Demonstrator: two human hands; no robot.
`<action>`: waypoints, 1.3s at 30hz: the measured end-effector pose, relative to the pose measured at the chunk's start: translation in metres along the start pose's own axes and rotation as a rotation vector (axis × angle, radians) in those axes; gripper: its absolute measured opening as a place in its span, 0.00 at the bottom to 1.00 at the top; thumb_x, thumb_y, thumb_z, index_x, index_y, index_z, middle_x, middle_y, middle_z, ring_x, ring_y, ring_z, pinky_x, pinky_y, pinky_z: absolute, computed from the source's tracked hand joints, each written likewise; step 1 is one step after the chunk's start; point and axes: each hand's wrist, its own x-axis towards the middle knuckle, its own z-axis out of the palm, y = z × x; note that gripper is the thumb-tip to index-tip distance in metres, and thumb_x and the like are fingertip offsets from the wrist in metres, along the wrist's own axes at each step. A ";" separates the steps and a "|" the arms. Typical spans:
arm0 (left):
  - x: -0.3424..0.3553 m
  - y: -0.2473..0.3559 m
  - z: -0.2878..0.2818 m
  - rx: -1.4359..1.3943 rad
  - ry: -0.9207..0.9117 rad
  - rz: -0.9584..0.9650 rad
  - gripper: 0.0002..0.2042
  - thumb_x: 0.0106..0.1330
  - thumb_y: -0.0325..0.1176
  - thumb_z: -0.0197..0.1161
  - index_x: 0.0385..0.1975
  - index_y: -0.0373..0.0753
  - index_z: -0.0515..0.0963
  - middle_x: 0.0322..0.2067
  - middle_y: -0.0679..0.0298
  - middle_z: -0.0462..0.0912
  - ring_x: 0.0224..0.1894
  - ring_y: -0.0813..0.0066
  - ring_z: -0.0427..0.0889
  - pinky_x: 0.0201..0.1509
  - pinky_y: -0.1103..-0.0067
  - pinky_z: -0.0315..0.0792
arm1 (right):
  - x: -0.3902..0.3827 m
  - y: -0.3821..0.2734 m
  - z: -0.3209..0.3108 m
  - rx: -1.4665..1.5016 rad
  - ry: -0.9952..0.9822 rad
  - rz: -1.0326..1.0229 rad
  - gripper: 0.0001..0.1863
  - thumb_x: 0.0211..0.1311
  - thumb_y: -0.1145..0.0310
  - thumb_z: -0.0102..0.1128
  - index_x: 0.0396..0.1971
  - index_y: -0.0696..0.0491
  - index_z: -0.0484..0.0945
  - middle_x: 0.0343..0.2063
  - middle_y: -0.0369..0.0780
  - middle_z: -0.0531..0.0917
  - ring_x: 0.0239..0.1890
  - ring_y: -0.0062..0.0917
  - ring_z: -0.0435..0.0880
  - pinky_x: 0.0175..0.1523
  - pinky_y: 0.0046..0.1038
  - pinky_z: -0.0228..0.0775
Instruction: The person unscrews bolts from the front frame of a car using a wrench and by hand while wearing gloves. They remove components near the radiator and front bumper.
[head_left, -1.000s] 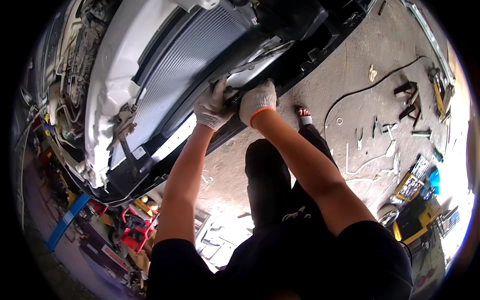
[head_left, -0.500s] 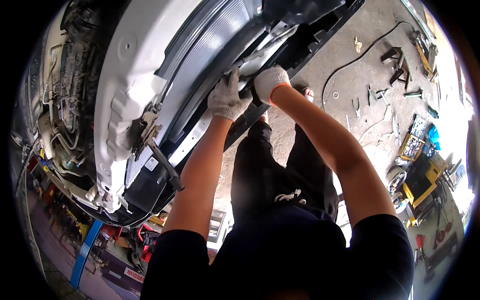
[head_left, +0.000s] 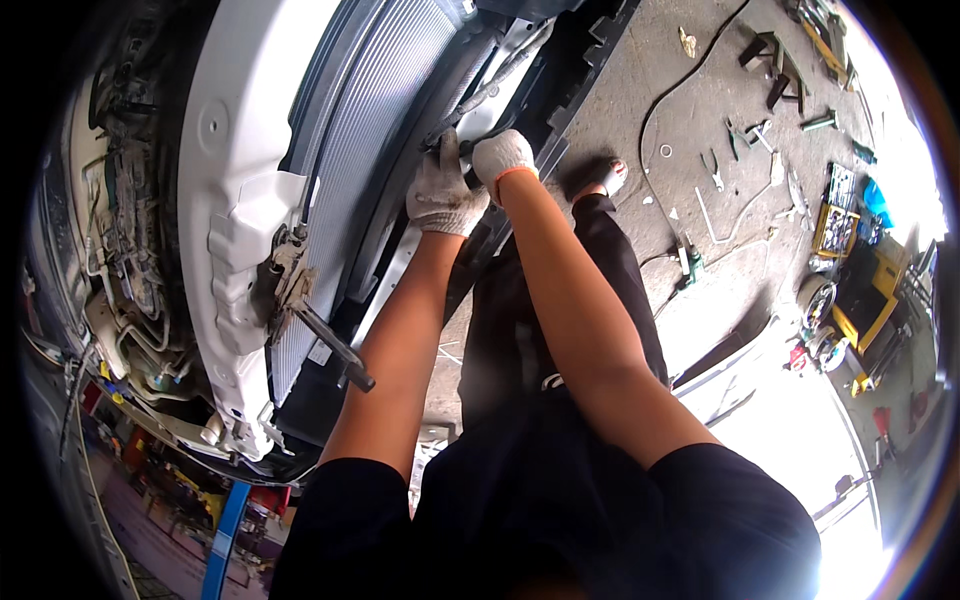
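My left hand [head_left: 445, 195], in a white knit glove, rests against the metal crossbeam [head_left: 392, 268] at the front of a car, its fingers partly stretched out. Just to its right, my right hand [head_left: 503, 158], gloved with an orange cuff, is closed over the dark trim by the beam. What its fingers hold is hidden under the glove. A wiring harness [head_left: 497, 88] runs along the beam beyond both hands. Behind the beam stands the finned radiator [head_left: 385, 95], bordered by the white body panel [head_left: 232, 130].
A hood latch with a bar [head_left: 330, 340] juts out left of my left forearm. Pliers [head_left: 713, 170], a green-handled tool [head_left: 820, 121], a dark metal stand [head_left: 775, 65] and a long black cable [head_left: 650, 125] lie on the concrete floor. An open socket set [head_left: 838, 210] sits at the right.
My view has shifted, and one foot has stepped out to the right. Both hands stay at the beam, the right one now nearer the left. A green-and-white item on the floor has come into view.
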 end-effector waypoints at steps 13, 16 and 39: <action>0.008 0.011 -0.012 -0.003 -0.148 -0.029 0.48 0.54 0.64 0.73 0.73 0.50 0.62 0.54 0.43 0.81 0.55 0.43 0.84 0.57 0.57 0.81 | 0.016 -0.015 0.020 0.250 0.159 0.420 0.18 0.68 0.59 0.58 0.50 0.49 0.89 0.49 0.41 0.90 0.52 0.33 0.90 0.53 0.32 0.81; 0.006 0.006 -0.015 -0.021 -0.095 0.001 0.48 0.54 0.61 0.73 0.74 0.51 0.59 0.55 0.47 0.80 0.57 0.46 0.83 0.58 0.58 0.81 | 0.024 -0.008 0.023 0.093 0.108 0.293 0.21 0.71 0.54 0.50 0.49 0.48 0.89 0.51 0.43 0.89 0.53 0.37 0.89 0.54 0.34 0.81; 0.004 0.009 -0.037 -0.072 -0.206 -0.053 0.49 0.55 0.62 0.74 0.76 0.55 0.58 0.61 0.47 0.78 0.60 0.49 0.83 0.58 0.59 0.81 | 0.072 0.024 0.026 -0.170 -0.045 0.151 0.15 0.61 0.64 0.59 0.44 0.49 0.91 0.46 0.43 0.91 0.49 0.38 0.91 0.50 0.33 0.82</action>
